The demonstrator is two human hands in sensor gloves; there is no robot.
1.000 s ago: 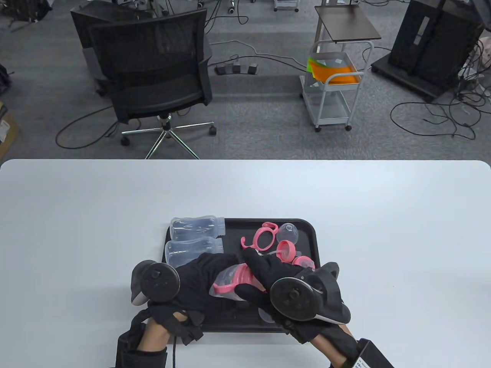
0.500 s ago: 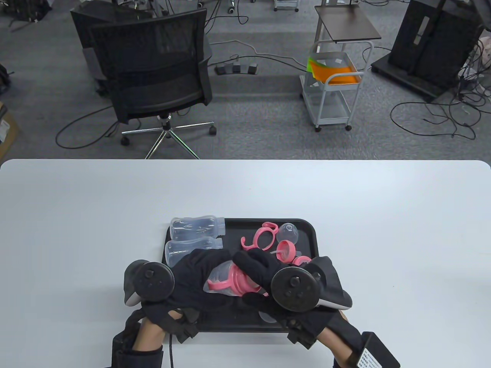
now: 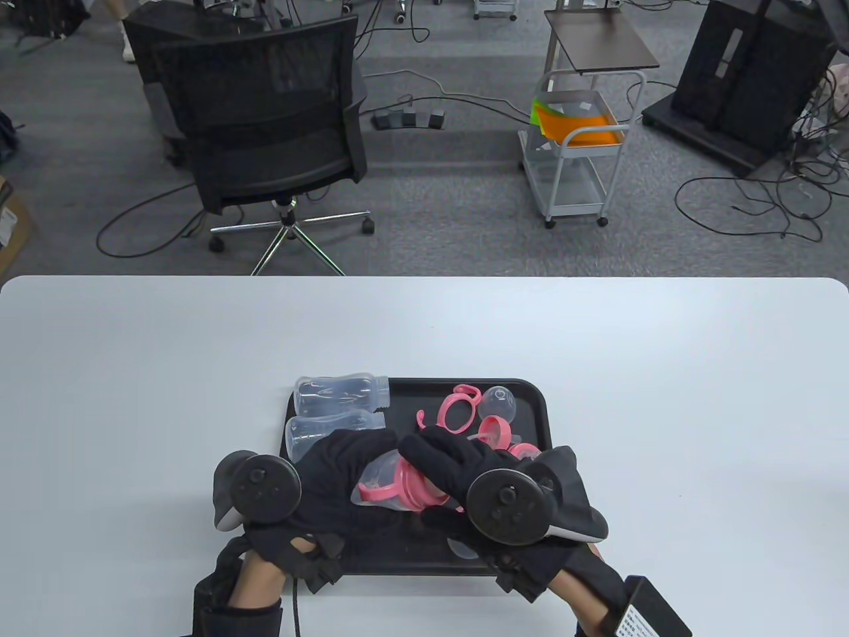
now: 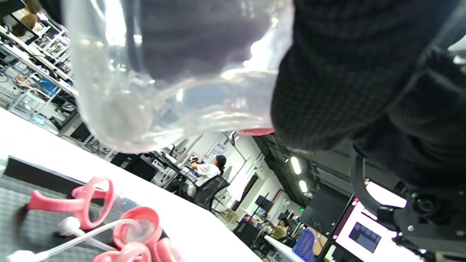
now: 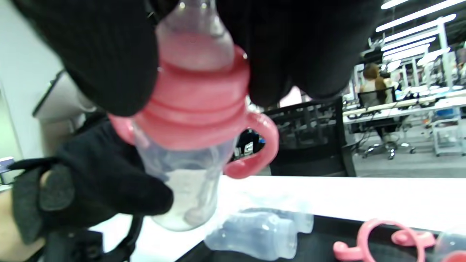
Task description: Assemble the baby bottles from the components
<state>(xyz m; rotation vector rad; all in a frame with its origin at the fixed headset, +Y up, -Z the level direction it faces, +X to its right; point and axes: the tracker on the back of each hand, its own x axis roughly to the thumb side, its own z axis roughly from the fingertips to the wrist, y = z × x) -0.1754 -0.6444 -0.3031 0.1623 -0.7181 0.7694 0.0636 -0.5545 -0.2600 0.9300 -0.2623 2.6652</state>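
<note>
Both hands have drifted slightly left over the tray's [image 3: 540, 415] near edge; left hand [image 3: 331, 484] clamps the bottle [image 3: 381, 488] steady while right hand [image 3: 451, 474], gripping the pink collar [image 5: 202, 98], should twist squarely to avoid cross-threading.

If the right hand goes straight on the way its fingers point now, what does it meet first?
Probably the left hand. The right hand points up-left across the bottle it grips by the pink collar, and the left hand's fingers lie just beyond. Depth is unclear.

An open-plan lab office: mesh swivel chair [image 3: 265, 119], trolley [image 3: 580, 142], floor cables [image 3: 749, 199].
</note>
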